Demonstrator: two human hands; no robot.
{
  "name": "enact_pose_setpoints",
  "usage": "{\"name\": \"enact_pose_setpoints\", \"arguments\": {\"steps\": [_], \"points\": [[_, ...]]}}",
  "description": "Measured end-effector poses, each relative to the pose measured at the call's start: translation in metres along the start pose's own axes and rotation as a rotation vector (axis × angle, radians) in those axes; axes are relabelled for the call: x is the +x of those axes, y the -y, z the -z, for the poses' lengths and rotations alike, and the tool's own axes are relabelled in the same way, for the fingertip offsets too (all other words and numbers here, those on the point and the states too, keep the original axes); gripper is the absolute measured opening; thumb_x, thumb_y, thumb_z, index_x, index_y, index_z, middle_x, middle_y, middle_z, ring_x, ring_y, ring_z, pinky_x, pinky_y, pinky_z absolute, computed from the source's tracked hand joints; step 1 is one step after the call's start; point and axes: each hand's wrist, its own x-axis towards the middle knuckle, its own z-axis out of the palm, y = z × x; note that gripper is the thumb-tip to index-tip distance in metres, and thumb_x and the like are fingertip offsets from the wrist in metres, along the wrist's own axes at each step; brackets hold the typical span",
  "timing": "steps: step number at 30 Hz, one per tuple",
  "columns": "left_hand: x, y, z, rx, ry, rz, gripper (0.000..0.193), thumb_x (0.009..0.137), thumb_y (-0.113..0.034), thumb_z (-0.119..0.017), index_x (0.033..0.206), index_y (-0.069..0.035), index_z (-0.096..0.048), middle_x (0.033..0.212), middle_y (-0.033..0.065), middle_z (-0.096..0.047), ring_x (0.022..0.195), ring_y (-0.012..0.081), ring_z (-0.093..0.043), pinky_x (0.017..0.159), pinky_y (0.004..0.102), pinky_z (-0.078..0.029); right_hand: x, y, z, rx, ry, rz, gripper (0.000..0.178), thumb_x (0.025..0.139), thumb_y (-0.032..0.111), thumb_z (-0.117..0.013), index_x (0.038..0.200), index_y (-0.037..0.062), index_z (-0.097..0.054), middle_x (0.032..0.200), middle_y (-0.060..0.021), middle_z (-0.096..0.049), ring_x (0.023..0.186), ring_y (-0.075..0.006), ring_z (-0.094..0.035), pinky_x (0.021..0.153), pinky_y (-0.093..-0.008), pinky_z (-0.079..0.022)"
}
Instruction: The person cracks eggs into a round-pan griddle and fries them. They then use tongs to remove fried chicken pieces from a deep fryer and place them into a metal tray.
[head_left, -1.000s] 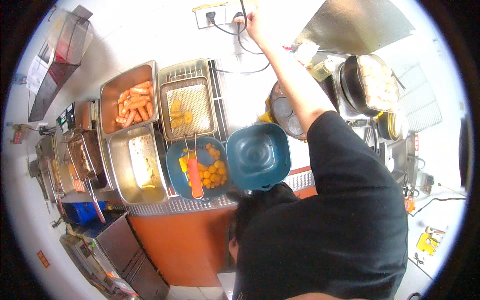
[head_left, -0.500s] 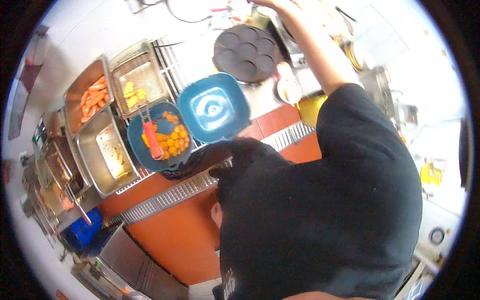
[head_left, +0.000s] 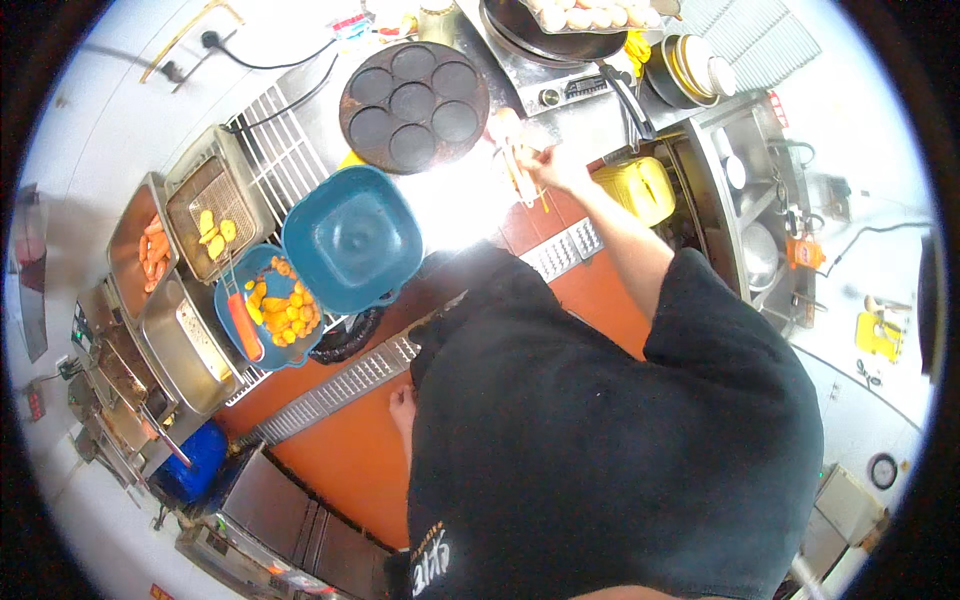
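My right hand (head_left: 552,167) is at the front edge of the steel counter, its fingers drawn together at a pale container (head_left: 508,135) with thin, stick-like things in or beside it. Glare washes out what the fingers grip. To the left of it lies a round dark pan (head_left: 411,102) with several shallow round hollows. My left hand (head_left: 402,408) hangs low beside my body, partly hidden by my black shirt; its fingers are too small to read. Nearer the left, a blue square tub (head_left: 355,240) stands beside a blue bowl (head_left: 234,335) of orange-yellow pieces, with red-handled tongs (head_left: 244,325) across it.
Steel trays hold sausages (head_left: 155,255) and yellow pieces (head_left: 212,232) at the left. A frying pan (head_left: 540,40) with a carton of eggs (head_left: 600,15) over it sits on a cooker (head_left: 570,92). A yellow container (head_left: 640,190) and a sink (head_left: 745,190) are to the right.
My right arm has come back from the far side of the counter, and the hand is now at the pale container. The view has shifted, showing the eggs and cooker.
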Motion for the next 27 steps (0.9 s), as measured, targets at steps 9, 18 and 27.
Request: {"name": "enact_pose_setpoints", "arguments": {"steps": [9,18,27], "points": [[-0.025,-0.172,-0.197,0.562,-0.077,-0.139,0.026,0.102,-0.015,-0.065,0.121,0.001,-0.071,0.112,0.0185,-0.076,0.107,0.0272,-0.074,0.092,0.0371,-0.056,0.043,-0.034,0.001,0.415,0.182,0.041,0.038,0.093,0.038,-0.079,0.088,0.0005,-0.079,0.069,-0.0112,-0.072,0.064,-0.018,-0.068,0.065,-0.0367,-0.054],[-0.041,-0.229,-0.237,0.669,-0.077,-0.148,0.033,0.1,-0.024,-0.067,0.126,-0.004,-0.071,0.12,0.0208,-0.074,0.116,0.0373,-0.07,0.1,0.0444,-0.054,0.001,0.06,0.104,0.645,0.522,0.243,0.032,0.1,0.03,-0.071,0.085,0.0025,-0.077,0.062,-0.0084,-0.069,0.053,-0.0139,-0.064,0.056,-0.0322,-0.05],[-0.048,-0.269,-0.245,0.154,0.01,-0.237,0.034,0.105,-0.019,-0.068,0.133,0.001,-0.066,0.117,0.0076,-0.073,0.106,0.0147,-0.065,0.098,0.0312,-0.052,-0.025,0.256,-0.04,0.088,0.799,0.672,0.015,0.094,0.017,-0.065,0.106,0.0116,-0.072,0.092,-0.0181,-0.077,0.085,-0.0369,-0.077,0.076,-0.0482,-0.061]]}}
